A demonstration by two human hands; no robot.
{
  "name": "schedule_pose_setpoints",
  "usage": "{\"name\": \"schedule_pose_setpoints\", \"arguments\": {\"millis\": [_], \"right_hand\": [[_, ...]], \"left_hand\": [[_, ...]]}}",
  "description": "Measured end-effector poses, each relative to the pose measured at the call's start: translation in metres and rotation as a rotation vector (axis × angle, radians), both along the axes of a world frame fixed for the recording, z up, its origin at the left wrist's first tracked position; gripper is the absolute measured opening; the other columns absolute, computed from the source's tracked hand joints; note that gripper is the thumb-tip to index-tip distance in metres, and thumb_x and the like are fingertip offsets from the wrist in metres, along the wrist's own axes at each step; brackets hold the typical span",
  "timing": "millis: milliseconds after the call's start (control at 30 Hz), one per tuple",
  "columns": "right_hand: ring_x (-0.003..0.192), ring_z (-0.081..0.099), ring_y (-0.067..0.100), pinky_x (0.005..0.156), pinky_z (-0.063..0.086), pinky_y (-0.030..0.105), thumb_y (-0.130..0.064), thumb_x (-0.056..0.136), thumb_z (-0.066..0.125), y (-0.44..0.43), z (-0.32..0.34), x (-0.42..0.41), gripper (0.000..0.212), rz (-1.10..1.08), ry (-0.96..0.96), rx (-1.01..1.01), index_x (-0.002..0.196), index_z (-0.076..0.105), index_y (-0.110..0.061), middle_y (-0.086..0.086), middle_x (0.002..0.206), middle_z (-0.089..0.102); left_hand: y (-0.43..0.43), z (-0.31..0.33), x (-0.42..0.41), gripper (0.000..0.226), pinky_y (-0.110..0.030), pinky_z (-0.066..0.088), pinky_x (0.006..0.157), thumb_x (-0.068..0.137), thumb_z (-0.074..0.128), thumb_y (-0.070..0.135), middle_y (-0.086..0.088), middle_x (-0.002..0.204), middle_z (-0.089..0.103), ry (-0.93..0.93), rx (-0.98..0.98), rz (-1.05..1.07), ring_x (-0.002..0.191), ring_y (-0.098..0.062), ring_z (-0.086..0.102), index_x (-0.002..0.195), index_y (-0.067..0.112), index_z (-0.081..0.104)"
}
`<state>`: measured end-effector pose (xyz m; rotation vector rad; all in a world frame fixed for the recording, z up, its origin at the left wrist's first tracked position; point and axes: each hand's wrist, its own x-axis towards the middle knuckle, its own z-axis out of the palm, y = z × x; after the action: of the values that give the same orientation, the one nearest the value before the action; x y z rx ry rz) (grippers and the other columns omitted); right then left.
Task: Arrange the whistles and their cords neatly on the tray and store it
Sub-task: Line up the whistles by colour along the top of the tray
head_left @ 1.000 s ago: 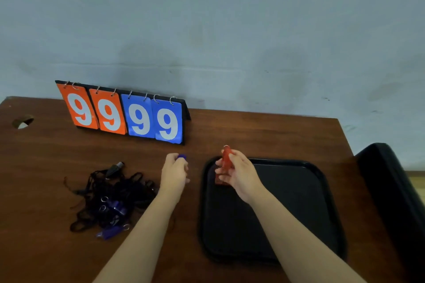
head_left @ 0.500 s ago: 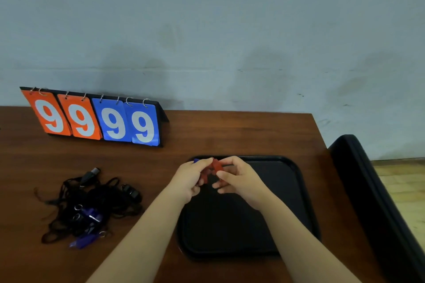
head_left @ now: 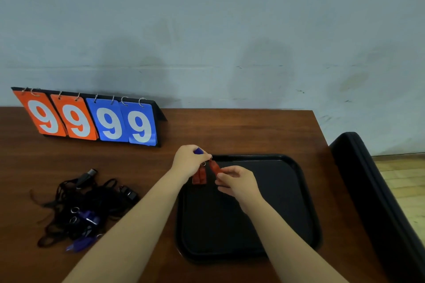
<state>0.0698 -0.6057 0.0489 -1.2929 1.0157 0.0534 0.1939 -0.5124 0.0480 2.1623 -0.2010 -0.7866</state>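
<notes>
A black tray (head_left: 305,202) lies on the wooden table, right of centre. Over its far left corner my left hand (head_left: 187,161) grips a blue whistle (head_left: 198,151) and the rings of red whistles. One red whistle (head_left: 199,175) hangs below that hand. My right hand (head_left: 236,180) pinches a second red whistle (head_left: 215,167) just beside it. A tangle of black cords (head_left: 76,209) with purple whistles (head_left: 86,216) and black whistles (head_left: 130,193) lies on the table to the left.
A flip scoreboard (head_left: 92,119) showing 9 9 9 9 stands at the back left against the wall. A black padded chair edge (head_left: 377,195) runs along the table's right side. The table edge (head_left: 320,126) ends at the right.
My hands came together over the tray's far left corner. The left hand now holds the hanging red whistles with the blue one, and the right hand has slid down to pinch one red whistle.
</notes>
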Motion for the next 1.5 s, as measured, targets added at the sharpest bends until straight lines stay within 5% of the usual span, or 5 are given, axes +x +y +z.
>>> {"name": "schedule_pose_setpoints", "arguments": {"millis": [367,1100,1267,1400,1500], "right_hand": [[0.080,0.071,0.014,0.061,0.057,0.029,-0.012,0.090,0.067,0.006,-0.025,0.016,0.007,-0.054,0.164,0.075,0.096,0.065,-0.013,0.003,0.095,0.072],[0.071,0.066,0.009,0.064,0.056,0.024,-0.028,0.088,0.070,0.006,-0.026,0.016,0.009,0.117,0.233,-0.144,0.086,0.064,-0.021,-0.002,0.087,0.068],[0.072,0.060,0.010,0.065,0.051,0.025,-0.030,0.094,0.061,0.001,-0.023,0.008,0.011,0.021,0.149,-0.156,0.088,0.063,-0.021,0.000,0.089,0.066],[0.092,0.065,0.011,0.072,0.054,0.023,-0.028,0.097,0.056,-0.003,-0.012,0.007,0.023,0.102,-0.121,-0.161,0.120,0.056,-0.029,-0.006,0.110,0.062],[0.100,0.067,0.012,0.084,0.058,0.028,-0.020,0.096,0.058,-0.004,-0.004,0.010,0.031,0.218,-0.238,-0.182,0.126,0.059,-0.027,-0.008,0.112,0.065]], "left_hand": [[-0.023,-0.020,0.030,0.011,-0.034,0.055,0.075,0.083,0.071,0.029,0.000,0.088,0.065,-0.224,0.332,-0.443,0.082,-0.017,0.062,0.083,0.019,0.066],[-0.018,-0.026,0.021,0.017,-0.029,0.051,0.073,0.084,0.069,0.028,0.001,0.099,0.059,-0.302,0.318,-0.339,0.086,-0.014,0.056,0.098,0.020,0.061],[-0.001,-0.009,0.021,0.028,-0.021,0.043,0.064,0.088,0.059,0.009,-0.003,0.108,0.054,-0.191,0.064,-0.186,0.085,-0.011,0.055,0.109,0.020,0.044],[0.020,0.008,0.016,0.036,-0.028,0.050,0.088,0.090,0.060,0.011,0.008,0.115,0.052,-0.167,-0.006,-0.477,0.102,-0.009,0.056,0.123,0.026,0.056],[0.026,0.017,0.010,0.032,-0.028,0.055,0.084,0.087,0.066,0.013,0.008,0.105,0.063,-0.103,-0.067,-0.539,0.092,-0.008,0.065,0.116,0.025,0.063]]}}
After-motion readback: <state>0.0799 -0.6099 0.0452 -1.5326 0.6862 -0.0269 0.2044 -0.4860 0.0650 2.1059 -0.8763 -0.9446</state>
